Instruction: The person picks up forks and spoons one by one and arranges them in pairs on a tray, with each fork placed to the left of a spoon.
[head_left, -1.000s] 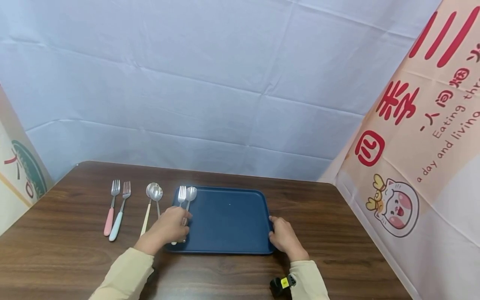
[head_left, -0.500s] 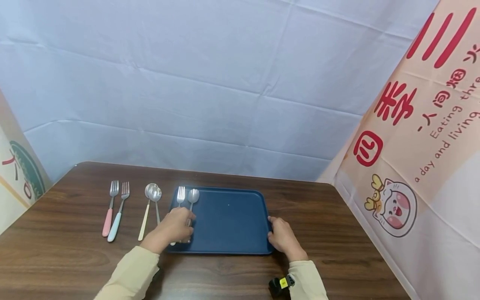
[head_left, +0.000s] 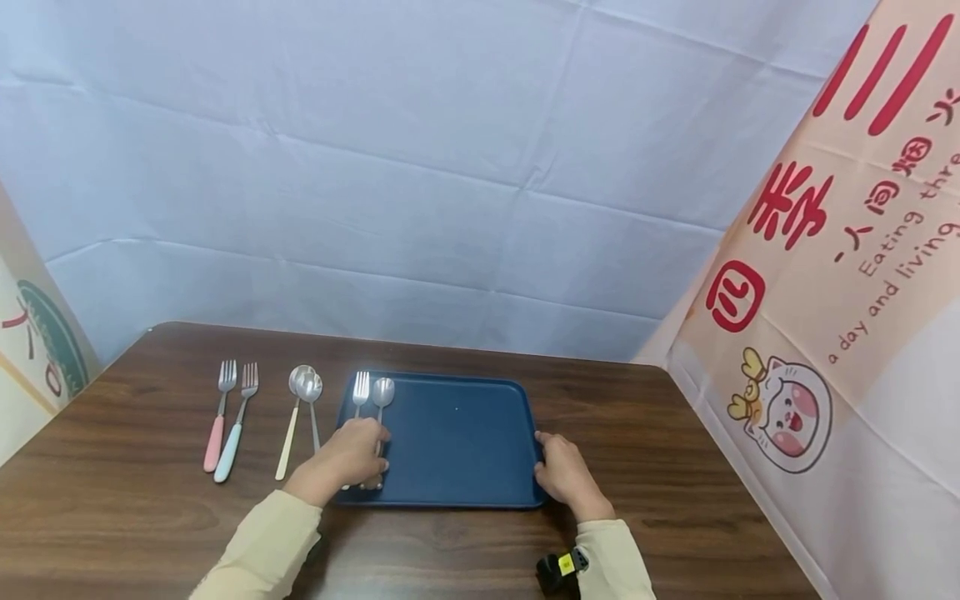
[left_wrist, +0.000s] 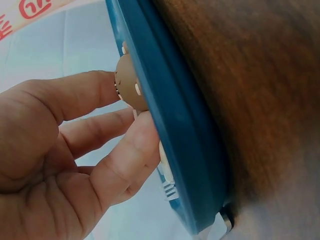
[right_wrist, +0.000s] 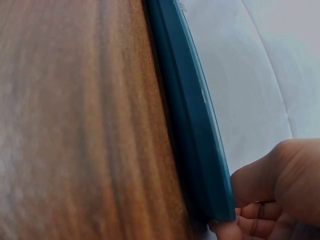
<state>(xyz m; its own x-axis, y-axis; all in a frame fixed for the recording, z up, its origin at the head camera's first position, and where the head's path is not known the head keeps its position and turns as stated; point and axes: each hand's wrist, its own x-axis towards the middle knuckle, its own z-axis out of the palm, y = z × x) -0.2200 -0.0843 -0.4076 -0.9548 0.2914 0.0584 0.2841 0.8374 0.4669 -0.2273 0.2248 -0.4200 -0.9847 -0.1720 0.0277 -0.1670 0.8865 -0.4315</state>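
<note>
A dark blue tray (head_left: 457, 442) lies on the table with a fork (head_left: 362, 386) and a spoon (head_left: 383, 392) side by side at its left end. My left hand (head_left: 351, 454) is over their handles and pinches the spoon's handle. In the left wrist view, its fingertips are at a brown, rounded handle end (left_wrist: 129, 80) beside the tray rim. The fork's handle is mostly hidden under that hand. At the tray's right edge, my right hand (head_left: 567, 473) grips the rim, thumb on one side and fingers on the other in the right wrist view.
Left of the tray lie two spoons, one with a cream handle (head_left: 287, 450). Farther left are a pink-handled fork (head_left: 214, 442) and a light blue-handled fork (head_left: 228, 454). White cloth (head_left: 375, 208) hangs behind the wooden table (head_left: 637, 433), with a printed banner (head_left: 810, 250) at right.
The spoon on the tray shifted right, away from the fork, then slightly back left, moving with my left hand. My right hand stays at the tray's edge.
</note>
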